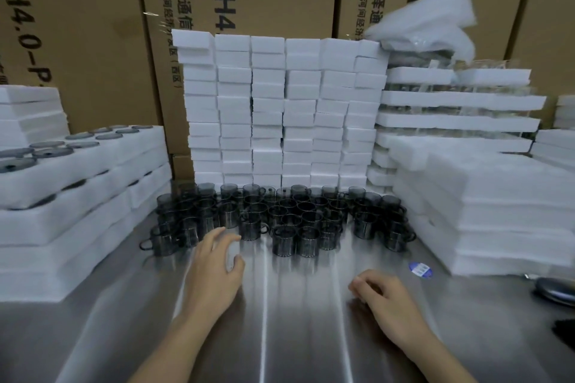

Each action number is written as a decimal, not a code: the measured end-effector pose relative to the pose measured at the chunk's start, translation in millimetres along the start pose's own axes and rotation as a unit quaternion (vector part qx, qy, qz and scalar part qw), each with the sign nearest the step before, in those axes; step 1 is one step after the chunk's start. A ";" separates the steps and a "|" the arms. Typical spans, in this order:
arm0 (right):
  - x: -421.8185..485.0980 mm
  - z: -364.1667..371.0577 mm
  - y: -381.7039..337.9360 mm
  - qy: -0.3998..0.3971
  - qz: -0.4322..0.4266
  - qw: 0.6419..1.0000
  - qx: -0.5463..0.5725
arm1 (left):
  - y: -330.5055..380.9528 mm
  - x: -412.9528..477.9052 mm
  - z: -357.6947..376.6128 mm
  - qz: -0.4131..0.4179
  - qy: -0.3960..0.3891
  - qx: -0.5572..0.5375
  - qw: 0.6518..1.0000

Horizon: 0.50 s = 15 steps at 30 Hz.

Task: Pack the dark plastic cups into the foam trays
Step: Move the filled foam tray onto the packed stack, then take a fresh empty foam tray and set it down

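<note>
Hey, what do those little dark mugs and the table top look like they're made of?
The cups: probably smoky translucent plastic, glossy, since rims and walls show through each other. The table: looks like brushed stainless steel, with streaky reflections of the white stacks.

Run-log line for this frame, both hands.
left hand: at front cups, grip blurred | right hand: loosely curled on table | foam trays: stacked left, right

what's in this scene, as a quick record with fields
surface: metal table
cups: dark plastic cups clustered upright at the table's back
trays: left foam trays stacked, top one with dark rounds in its holes; right foam stack beside the cups
hands: left hand by the front cups, curled round something pale and blurred; right hand loosely curled, empty
</note>
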State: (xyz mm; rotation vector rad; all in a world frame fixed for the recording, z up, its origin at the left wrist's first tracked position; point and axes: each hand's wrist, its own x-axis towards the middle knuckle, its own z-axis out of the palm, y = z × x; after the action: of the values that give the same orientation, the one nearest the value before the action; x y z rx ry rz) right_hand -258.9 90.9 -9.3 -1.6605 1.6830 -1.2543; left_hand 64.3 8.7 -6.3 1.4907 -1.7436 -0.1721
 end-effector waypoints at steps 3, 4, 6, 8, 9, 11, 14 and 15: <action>-1.5 1.5 -2.5 0.029 0.002 0.999 0.023 | -2.1 0.5 2.0 -0.016 -0.010 -0.006 1.000; -5.0 2.8 -6.3 0.064 -0.002 0.997 0.038 | -3.8 1.0 3.2 -0.016 -0.014 -0.005 1.000; -12.3 0.4 -17.8 0.173 -0.029 0.983 0.048 | -5.4 3.3 6.2 -0.015 -0.030 -0.001 0.999; -14.5 -15.8 -34.8 0.259 -0.087 0.962 0.008 | -6.1 4.4 8.1 -0.019 -0.045 -0.004 0.999; -12.1 -30.5 -45.0 0.288 -0.120 0.950 -0.024 | -6.8 5.0 9.4 -0.020 -0.049 -0.007 0.999; 0.7 -70.8 -66.3 0.323 -0.141 0.932 -0.087 | -6.8 5.9 9.1 -0.025 -0.049 -0.010 0.998; 25.9 -139.1 -89.5 0.338 -0.079 0.912 -0.218 | -7.5 6.0 9.5 -0.025 -0.045 -0.015 0.999; 34.1 -158.4 -91.9 0.325 -0.050 0.906 -0.265 | -7.3 5.9 9.1 -0.024 -0.045 -0.014 0.999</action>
State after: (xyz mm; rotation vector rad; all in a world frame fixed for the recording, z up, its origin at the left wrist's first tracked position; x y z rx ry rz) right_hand -347.9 116.2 152.4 -1.7385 2.5520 -1.6242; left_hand 64.2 -2.1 -13.7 1.5267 -1.7697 -0.2926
